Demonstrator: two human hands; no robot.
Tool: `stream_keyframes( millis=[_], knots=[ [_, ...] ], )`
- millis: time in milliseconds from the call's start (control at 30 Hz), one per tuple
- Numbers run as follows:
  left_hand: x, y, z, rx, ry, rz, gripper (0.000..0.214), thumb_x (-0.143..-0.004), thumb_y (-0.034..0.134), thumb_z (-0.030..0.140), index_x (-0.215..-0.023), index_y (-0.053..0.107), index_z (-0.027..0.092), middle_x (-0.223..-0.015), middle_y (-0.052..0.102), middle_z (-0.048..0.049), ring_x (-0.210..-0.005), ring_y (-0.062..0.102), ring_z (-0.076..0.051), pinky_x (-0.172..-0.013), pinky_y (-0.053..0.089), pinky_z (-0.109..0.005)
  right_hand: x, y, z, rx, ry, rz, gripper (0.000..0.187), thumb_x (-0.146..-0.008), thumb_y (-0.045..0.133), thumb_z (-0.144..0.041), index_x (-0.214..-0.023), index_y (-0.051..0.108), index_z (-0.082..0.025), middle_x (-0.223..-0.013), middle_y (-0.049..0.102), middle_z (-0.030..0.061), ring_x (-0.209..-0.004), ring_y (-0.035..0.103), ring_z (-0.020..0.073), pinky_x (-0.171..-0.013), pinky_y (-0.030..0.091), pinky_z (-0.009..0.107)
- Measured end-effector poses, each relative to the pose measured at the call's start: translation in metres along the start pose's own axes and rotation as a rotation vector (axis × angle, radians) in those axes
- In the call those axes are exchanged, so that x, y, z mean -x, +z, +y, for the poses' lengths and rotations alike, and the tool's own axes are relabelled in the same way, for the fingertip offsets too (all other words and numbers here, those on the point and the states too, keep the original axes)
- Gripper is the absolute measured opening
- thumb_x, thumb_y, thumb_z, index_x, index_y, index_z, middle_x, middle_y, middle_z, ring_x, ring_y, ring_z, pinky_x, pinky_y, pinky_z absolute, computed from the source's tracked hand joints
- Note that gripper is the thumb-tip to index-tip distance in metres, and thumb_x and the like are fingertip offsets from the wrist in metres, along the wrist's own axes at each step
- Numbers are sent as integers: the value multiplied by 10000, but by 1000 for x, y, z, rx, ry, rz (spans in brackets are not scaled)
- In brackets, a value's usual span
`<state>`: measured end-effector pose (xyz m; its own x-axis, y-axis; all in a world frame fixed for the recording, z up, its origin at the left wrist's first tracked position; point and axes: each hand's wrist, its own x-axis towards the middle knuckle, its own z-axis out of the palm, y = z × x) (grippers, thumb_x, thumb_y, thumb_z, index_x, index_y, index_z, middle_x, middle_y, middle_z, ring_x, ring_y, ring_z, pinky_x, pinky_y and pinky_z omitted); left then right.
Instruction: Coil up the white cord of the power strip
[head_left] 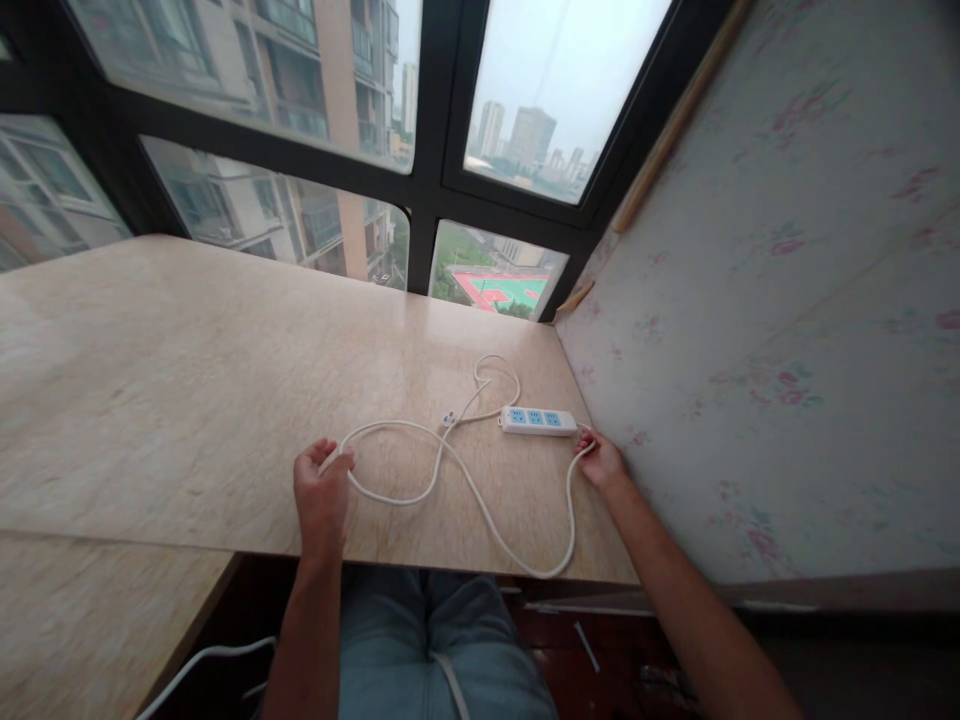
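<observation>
Cord (443, 441) just lies in loose loops by the power strip (537, 430), nothing tied up; left hand (323, 486) and right hand (602, 462) both pinching it.

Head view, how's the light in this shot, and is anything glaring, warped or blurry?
In the head view, daylight leaves the sky nearly washed out and puts a soft sheen on the counter; the floor falls dark; the window frame slants, probably wide-lens distortion; the cord shows clearly, but fine details on the power strip are soft.
</observation>
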<state>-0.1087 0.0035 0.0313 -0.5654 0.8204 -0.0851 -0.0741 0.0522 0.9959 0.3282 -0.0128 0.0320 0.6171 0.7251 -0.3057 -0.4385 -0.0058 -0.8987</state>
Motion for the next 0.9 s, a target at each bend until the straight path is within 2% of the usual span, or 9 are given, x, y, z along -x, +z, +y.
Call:
stream_keyframes(
  millis=[133,233,333,433,533,633,767,833,900],
  knots=[
    [7,3,11,54,-96,-38,521,-682,708,205,-1165,516,169,-1192,578,-113,-1054,622,-227,-1005,463,-481,3,-9,6,159,-24,30,168,-761,655,-179,-673,512,-189,-550,552,-37,-456,521,101,-437,449,204],
    [11,6,15,51,-113,-51,602,-680,701,146,-1237,472,143,-1330,511,-186,-1236,537,-277,-1079,399,-466,10,-16,6,302,-96,66,135,-688,682,-180,-723,552,-185,-660,611,4,-595,597,154,-505,481,245],
    [12,7,11,-27,-81,-57,681,-685,711,164,-1304,429,129,-1426,422,-223,-1368,399,-300,-1129,333,-446,25,-21,7,416,-232,126,309,-610,694,-161,-899,593,-193,-929,637,42,-891,609,210,-695,519,298],
    [15,7,8,-186,29,-28,719,-703,715,256,-1344,412,134,-1446,397,-212,-1382,367,-315,-1138,307,-473,45,-27,19,651,-502,139,442,-663,644,-243,-1097,573,-198,-1189,559,95,-1133,507,244,-901,475,373],
    [24,8,14,-333,167,-13,711,-719,694,308,-1349,418,132,-1411,427,-198,-1356,383,-331,-1130,301,-522,61,-36,37,849,-692,133,437,-736,564,-335,-1142,565,-173,-1186,554,123,-1100,523,248,-932,454,403],
    [38,15,24,-417,332,-54,642,-754,651,306,-1328,436,114,-1360,470,-195,-1331,405,-327,-1135,292,-532,63,-46,48,762,-630,240,418,-735,557,-363,-1104,575,-168,-1081,607,100,-979,577,229,-897,466,387],
    [65,33,26,-486,479,-228,539,-810,599,311,-1296,461,123,-1308,523,-185,-1283,463,-312,-1109,343,-527,60,-49,48,732,-598,313,373,-739,531,-326,-1066,585,-154,-1000,629,99,-887,590,221,-851,480,384],
    [82,44,18,-504,531,-324,535,-834,578,319,-1316,438,133,-1322,523,-181,-1289,467,-303,-1100,360,-521,64,-45,47,821,-665,272,382,-743,513,-279,-1094,588,-148,-1038,616,118,-903,584,227,-838,488,387],
    [98,57,7,-528,601,-414,547,-847,569,328,-1334,415,134,-1344,509,-186,-1311,448,-303,-1101,362,-517,71,-40,46,947,-800,188,396,-761,486,-229,-1134,592,-148,-1123,579,141,-1002,563,249,-876,483,419]
  ],
)
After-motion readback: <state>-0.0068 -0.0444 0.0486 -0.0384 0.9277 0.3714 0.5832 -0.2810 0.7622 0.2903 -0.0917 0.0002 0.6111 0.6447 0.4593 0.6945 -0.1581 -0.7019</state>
